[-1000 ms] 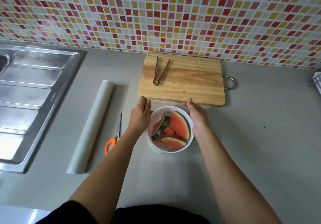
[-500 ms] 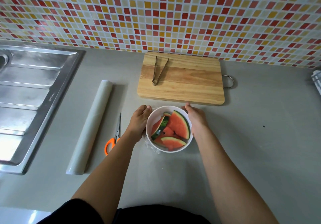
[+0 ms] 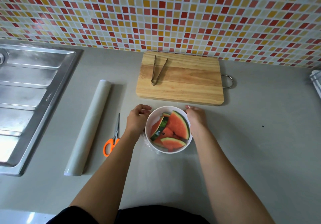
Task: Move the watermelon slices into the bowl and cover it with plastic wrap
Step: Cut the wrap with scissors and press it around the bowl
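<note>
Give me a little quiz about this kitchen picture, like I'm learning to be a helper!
1. True or false: the tongs lie on the cutting board.
2. Fill in: the scissors have ____ handles.
3. Where are the watermelon slices? A) on the cutting board B) in the bowl C) under the scissors
Key: 1 true; 2 orange; 3 B.

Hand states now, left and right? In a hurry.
Left hand: fingers curled at white bowl's left rim; whether they pinch plastic wrap cannot be told.
Right hand: fingers curled at right rim; grip likewise cannot be told.
</note>
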A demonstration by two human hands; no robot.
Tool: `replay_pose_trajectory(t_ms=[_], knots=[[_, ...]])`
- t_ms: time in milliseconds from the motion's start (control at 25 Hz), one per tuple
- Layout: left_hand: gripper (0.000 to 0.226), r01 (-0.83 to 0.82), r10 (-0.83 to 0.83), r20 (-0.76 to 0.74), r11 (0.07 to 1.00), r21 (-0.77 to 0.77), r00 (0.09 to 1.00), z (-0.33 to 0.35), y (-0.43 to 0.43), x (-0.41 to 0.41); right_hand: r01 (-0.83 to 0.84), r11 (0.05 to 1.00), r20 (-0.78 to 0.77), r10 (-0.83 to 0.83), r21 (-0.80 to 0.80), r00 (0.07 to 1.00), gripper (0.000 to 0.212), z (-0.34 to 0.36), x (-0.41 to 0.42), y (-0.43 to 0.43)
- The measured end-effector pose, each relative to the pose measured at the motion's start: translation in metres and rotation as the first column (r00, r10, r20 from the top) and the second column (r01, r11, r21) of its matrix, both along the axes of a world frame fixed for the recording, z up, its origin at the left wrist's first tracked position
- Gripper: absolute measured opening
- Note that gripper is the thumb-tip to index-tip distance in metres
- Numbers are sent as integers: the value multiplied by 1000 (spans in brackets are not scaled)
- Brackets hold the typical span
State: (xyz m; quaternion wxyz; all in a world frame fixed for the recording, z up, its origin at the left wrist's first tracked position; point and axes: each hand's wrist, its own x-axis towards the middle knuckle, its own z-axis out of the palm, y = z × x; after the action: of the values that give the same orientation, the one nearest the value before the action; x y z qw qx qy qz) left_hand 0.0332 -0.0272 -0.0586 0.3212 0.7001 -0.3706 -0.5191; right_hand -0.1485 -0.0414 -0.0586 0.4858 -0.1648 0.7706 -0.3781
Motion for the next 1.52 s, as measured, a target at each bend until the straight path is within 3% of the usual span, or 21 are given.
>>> replay_pose_trajectory(t_ms=[120,200,320,440,520,600,640,720,800,920,1080,1400,1520], knots=[[6,119,-80,196,974,-195,977,0,0,4,5,1000,-1,-5,-24,1000,26,-2,-1,0],[8,192,-121,224,924,-329,967,-3,3,4,8,1000,-1,-8,-23,1000,28,-2,0,0],[12,215,-152,196,910,-355,969,-8,5,6,4,1000,-19,-4,-29,1000,31,-3,-1,-1],[20,311,-238,265,907,-284,935,-17,8,8,-22,999,-32,21,-26,999,34,-5,-1,-2],[17,282,-167,373,919,-277,913,-22,12,6,-31,999,-30,30,-25,999,36,-6,-1,-3],[16,181,21,521,925,-334,854,-22,13,9,-29,999,-20,29,-18,999,35,-8,-1,-3],[18,95,113,501,924,-371,858,-17,11,13,-30,999,-14,29,-17,999,34,-9,-1,-3],[23,-43,151,227,907,-420,962,-7,9,20,-40,999,-13,39,-18,999,33,-9,-2,-3],[35,10,-52,-92,913,-409,994,5,11,16,-35,999,-6,35,-16,999,30,-9,-3,-4],[48,203,-292,-245,921,-332,924,12,15,-3,-35,999,17,36,-18,999,27,-9,-2,-4],[51,204,-267,-239,944,-260,933,12,16,-15,-5,1000,9,5,-26,1000,27,-10,-1,-5],[86,339,-340,0,937,-85,940,7,9,-12,17,999,13,-16,-31,1000,32,-7,0,-3],[86,368,-367,32,921,-126,930,9,4,-9,-12,1000,33,12,0,999,27,-6,-1,-4]])
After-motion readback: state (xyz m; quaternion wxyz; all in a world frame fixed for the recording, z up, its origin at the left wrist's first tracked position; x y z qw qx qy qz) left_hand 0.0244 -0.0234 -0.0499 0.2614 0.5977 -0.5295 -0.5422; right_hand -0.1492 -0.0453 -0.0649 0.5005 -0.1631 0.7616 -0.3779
